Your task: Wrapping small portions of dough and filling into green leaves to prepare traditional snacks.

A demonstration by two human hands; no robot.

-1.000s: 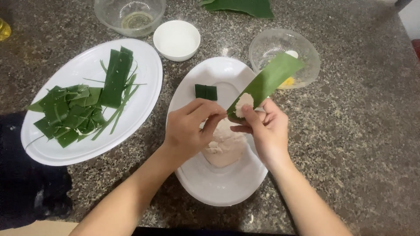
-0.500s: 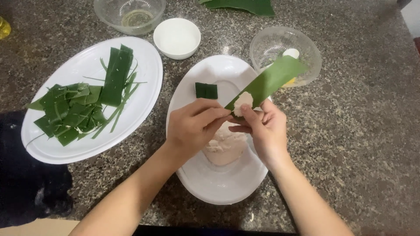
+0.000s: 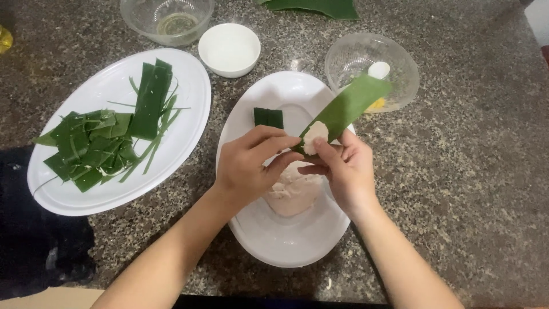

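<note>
Both hands meet above a white oval plate (image 3: 269, 240) that holds a mound of pale dough (image 3: 297, 191) and a small folded green leaf piece (image 3: 268, 117). My left hand (image 3: 249, 166) pinches the lower end of a long green leaf strip (image 3: 349, 106). My right hand (image 3: 346, 169) supports the strip from below, its thumb pressing a small white lump of dough (image 3: 314, 137) onto the leaf. The strip slants up to the right, over a glass bowl.
A large white oval plate (image 3: 183, 74) at left carries cut green leaf pieces (image 3: 91, 146) and leaf strips (image 3: 150, 100). A small white bowl (image 3: 229, 48), a glass bowl with oil (image 3: 167, 20) and a glass bowl (image 3: 400, 63) with yellow filling sit on the granite counter. A whole leaf (image 3: 314, 7) lies at top.
The hands and leaf strip have shifted only slightly; the thumb stays on the white dough lump on the leaf.
</note>
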